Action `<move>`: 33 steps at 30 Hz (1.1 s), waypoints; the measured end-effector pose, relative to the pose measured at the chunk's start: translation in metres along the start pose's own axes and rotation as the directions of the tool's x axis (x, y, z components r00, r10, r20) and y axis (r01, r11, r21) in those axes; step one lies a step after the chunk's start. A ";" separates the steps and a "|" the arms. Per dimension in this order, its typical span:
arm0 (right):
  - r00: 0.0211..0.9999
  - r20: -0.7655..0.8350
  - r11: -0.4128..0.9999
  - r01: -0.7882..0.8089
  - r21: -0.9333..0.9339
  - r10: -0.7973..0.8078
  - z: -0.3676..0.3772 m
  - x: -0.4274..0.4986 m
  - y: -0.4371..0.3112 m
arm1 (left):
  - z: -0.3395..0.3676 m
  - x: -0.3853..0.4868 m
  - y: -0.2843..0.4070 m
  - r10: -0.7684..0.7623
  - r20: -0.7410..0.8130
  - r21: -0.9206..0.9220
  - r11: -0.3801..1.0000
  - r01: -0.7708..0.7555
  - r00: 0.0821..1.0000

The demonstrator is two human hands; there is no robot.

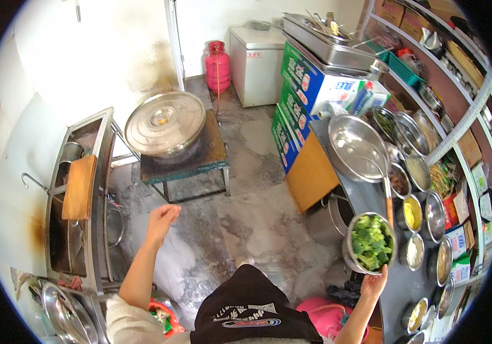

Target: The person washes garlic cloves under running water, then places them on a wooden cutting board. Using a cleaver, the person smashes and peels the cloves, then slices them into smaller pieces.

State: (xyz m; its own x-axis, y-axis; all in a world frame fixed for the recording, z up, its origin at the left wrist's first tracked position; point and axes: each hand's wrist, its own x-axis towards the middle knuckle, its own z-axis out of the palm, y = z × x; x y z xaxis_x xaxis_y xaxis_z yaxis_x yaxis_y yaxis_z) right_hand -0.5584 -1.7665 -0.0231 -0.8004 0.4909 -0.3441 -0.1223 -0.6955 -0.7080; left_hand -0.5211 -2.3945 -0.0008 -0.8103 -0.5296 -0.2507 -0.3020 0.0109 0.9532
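Observation:
My right hand (373, 285) grips the near rim of a round stainless steel bowl (348, 253), its thumb near the lip. Broccoli florets (371, 243) fill that bowl, which is tilted towards me at the left edge of a grey worktop (402, 288). Above the floor on the left, my left hand (163, 220) is raised with nothing in it, its fingers loosely bent. Just beyond the bowl, the wooden handle of a long-handled ladle (389, 210) reaches down from a large steel basin (355, 148).
Several small bowls, including one of yellow food (410, 213), line the worktop before a shelf rack (465, 124). A lidded pot (164, 122) stands on a low metal table (185, 170). A cutting board (79, 188) spans the sink at left. A pink gas cylinder (217, 69) stands by a chest freezer (256, 71).

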 end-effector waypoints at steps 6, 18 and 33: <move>0.929 0.215 0.952 -0.285 -0.107 0.302 0.181 0.048 0.191 | -0.040 0.229 0.047 0.367 -0.135 0.597 0.771 -0.220 0.920; 0.749 0.359 0.826 -0.456 -0.332 0.557 0.440 0.129 0.398 | -0.074 0.555 0.038 0.110 -0.122 0.963 0.252 0.091 0.986; 0.766 0.253 0.723 -0.366 -0.586 0.592 0.602 0.136 0.439 | -0.150 0.542 0.132 0.159 -0.196 0.781 0.623 0.056 0.968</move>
State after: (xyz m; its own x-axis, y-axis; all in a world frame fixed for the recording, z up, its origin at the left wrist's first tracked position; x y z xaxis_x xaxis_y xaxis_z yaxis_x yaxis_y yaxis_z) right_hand -1.0736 -2.3206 -0.0094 -0.8335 -0.1681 -0.5264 0.5479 -0.3755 -0.7476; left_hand -0.9250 -2.8074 0.0139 -0.7335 -0.6772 -0.0582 -0.6255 0.6391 0.4476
